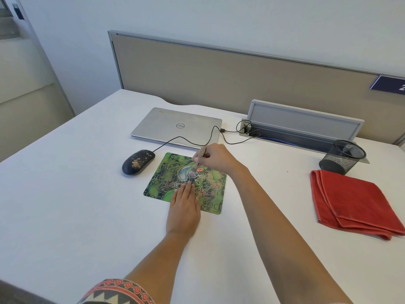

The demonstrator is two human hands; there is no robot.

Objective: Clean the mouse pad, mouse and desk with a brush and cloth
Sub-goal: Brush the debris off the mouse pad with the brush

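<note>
A green patterned mouse pad lies on the white desk, with tan crumbs scattered over its right part. My right hand grips a small brush, whose bristles touch the middle of the pad. My left hand lies flat, fingers together, on the pad's near edge. A black wired mouse sits left of the pad, tan crumbs on its top. A folded red cloth lies on the desk far to the right, away from both hands.
A closed silver laptop lies behind the pad, with the mouse cable running across it to a cable tray. A black mesh pen cup stands behind the cloth. A beige partition closes off the desk's far edge.
</note>
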